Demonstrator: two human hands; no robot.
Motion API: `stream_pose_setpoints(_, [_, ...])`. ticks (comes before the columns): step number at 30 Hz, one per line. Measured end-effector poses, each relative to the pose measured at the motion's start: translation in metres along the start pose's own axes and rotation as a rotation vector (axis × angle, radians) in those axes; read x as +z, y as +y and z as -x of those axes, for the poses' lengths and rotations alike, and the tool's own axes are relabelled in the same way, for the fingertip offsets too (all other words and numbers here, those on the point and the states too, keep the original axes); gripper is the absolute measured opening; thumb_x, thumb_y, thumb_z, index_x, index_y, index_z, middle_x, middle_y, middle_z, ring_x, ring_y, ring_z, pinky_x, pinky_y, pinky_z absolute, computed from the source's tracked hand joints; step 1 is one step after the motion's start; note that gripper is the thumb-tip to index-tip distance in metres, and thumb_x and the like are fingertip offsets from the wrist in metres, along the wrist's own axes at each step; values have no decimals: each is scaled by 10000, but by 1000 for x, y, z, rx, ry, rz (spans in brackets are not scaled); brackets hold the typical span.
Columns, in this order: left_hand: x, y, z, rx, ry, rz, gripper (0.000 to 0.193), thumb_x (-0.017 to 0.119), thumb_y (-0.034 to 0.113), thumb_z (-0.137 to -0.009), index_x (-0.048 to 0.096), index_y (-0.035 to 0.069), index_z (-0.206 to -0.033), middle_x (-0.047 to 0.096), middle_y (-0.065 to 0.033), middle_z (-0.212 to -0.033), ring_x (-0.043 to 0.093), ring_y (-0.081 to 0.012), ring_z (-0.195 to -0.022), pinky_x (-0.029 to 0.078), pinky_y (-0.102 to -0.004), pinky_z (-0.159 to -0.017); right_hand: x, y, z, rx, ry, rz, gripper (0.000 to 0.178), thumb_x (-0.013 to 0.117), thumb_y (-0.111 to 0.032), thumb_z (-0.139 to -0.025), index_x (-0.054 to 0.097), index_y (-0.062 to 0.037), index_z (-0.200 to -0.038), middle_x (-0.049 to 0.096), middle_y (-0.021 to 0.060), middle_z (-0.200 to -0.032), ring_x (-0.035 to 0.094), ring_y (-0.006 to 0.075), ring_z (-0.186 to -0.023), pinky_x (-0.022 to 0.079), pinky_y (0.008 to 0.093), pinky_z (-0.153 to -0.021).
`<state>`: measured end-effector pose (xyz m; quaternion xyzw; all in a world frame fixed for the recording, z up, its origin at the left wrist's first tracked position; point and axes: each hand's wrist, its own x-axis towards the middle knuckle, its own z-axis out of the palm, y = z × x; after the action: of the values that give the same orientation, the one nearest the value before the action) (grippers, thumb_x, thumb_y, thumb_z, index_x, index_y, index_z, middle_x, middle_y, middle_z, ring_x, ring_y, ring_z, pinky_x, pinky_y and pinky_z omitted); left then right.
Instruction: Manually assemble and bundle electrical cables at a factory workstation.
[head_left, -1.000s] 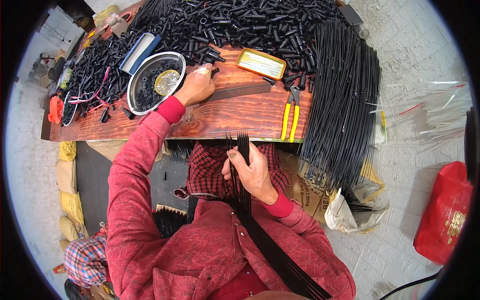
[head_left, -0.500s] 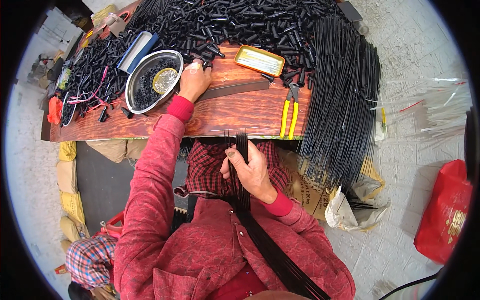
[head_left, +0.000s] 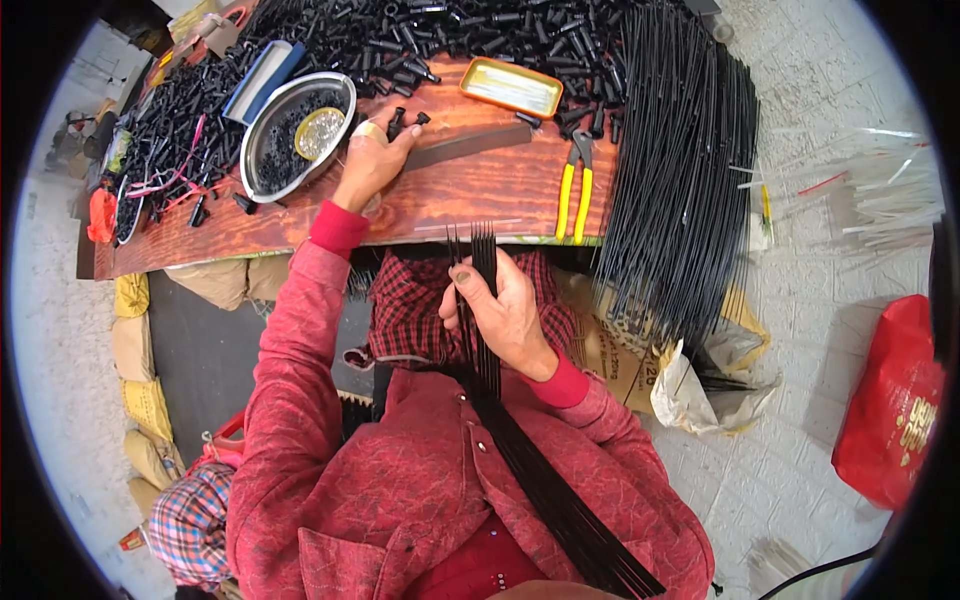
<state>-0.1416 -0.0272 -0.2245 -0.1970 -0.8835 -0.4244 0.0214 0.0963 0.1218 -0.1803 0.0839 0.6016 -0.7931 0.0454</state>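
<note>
Black rods (head_left: 520,450) gripped in right hand (head_left: 508,325); left hand (head_left: 370,164) well apart.

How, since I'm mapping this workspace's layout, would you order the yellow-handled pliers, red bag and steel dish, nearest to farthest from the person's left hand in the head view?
1. Steel dish: just left of the left hand.
2. Yellow-handled pliers: to the hand's right.
3. Red bag: far right, lower in the view.

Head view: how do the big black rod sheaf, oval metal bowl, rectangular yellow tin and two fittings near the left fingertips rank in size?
1. Black rod sheaf
2. Oval metal bowl
3. Rectangular yellow tin
4. Black fittings: similar, so unranked
</note>
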Motion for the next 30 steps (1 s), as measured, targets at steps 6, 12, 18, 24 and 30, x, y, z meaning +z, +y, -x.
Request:
stream_pose_setpoints(6, [-38,48,58,-311,-219,572,212,759,129,-888,704,28,-1067,615,64,-772,521,-14,-646,398,-188,-561,6,-4,6,-18,-23,-13,269,552,-264,-1045,510,1,-1030,648,85,-732,626,148,-613,524,275,-578])
stream_pose_setpoints(12, [-50,60,102,-350,-290,816,226,746,109,-886,697,19,-1088,605,60,-771,484,-9,-637,348,-180,-544,13,0,17,-68,-53,-19,261,551,-260,-1045,511,-2,-1034,646,89,-744,626,146,-623,525,269,-581])
stream_pose_setpoints(18, [-53,60,127,-315,-362,1138,256,727,108,-907,643,-6,-1121,617,10,-808,423,-35,-629,336,-191,-566,21,-3,27,-78,-57,-8,246,551,-248,-1044,510,-6,-1033,646,88,-752,622,143,-624,524,266,-596])
stream_pose_setpoints(24, [-56,71,135,-206,-405,1179,221,658,155,-975,623,6,-1134,693,-128,-1091,611,-100,-771,452,-199,-632,26,-5,31,-85,-41,2,256,555,-255,-1042,512,-2,-1036,644,85,-753,624,142,-627,525,266,-596])
stream_pose_setpoints(30, [-61,73,141,-256,-415,1202,255,640,174,-990,595,14,-1184,684,-163,-1162,690,-152,-894,556,-226,-670,29,-6,33,-52,-28,10,270,559,-266,-1040,517,1,-1044,644,87,-757,631,144,-635,536,267,-594])
